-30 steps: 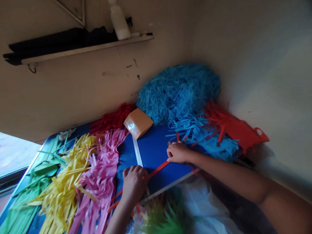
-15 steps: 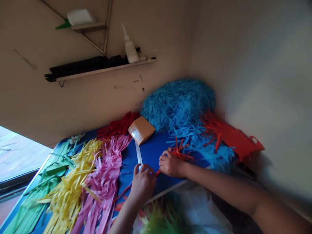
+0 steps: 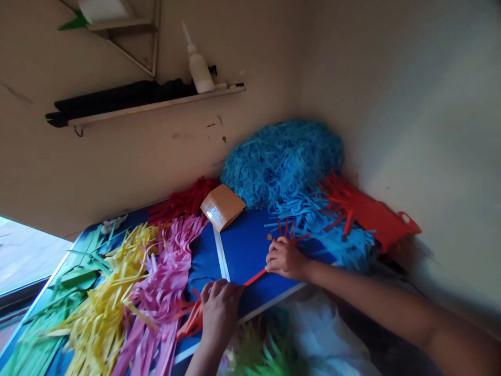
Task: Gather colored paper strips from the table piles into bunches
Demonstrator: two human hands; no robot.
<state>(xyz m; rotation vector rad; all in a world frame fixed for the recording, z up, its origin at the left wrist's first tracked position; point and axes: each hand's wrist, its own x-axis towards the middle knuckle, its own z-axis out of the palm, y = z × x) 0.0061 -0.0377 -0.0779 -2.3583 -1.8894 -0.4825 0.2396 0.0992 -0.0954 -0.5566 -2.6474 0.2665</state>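
Observation:
A narrow red strip [image 3: 254, 278] is stretched between my hands, low over the blue tabletop [image 3: 250, 235]. My left hand [image 3: 221, 305] is closed on its nearer end, with orange-red strips [image 3: 191, 319] fanning out on the left of it. My right hand [image 3: 286, 258] grips the other end, fingers curled, and more red strip ends [image 3: 287, 228] stick out beyond it. Whether the strip is one piece with these loose ends is hidden by the fingers. A folded brown paper piece [image 3: 223, 206] sits behind, between the hands.
Pink [image 3: 162, 277], yellow [image 3: 113, 292] and green strips [image 3: 76, 297] lie at left. Dark red strips [image 3: 182, 201] and a large blue shredded heap [image 3: 284, 162] are at the back. A red fringed piece [image 3: 371, 219] lies right. A wall shelf [image 3: 156, 107] holds a white bottle [image 3: 201, 70].
My hands have moved apart, the left leftward and nearer me, the right a little rightward. More of the red strip now shows between them. The view has shifted slightly.

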